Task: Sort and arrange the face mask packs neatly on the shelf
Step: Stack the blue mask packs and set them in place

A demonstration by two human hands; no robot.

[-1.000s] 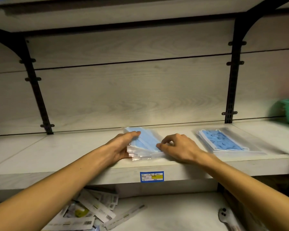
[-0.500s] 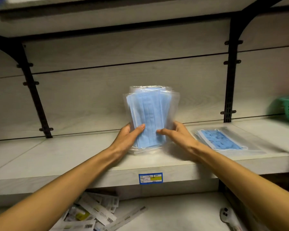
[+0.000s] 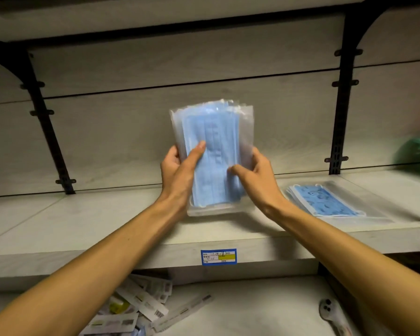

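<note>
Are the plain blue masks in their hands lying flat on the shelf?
No, both the left hand and right hand hold the plain blue mask packs upright above the shelf.

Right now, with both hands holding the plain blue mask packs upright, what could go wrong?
1. The plain blue mask packs are several slippery clear bags, gripped only at the sides by the left hand and right hand; one could slide out and fall.
2. Set down carelessly, they might overlap the patterned mask pack lying on the shelf, mixing the sorts.
</note>
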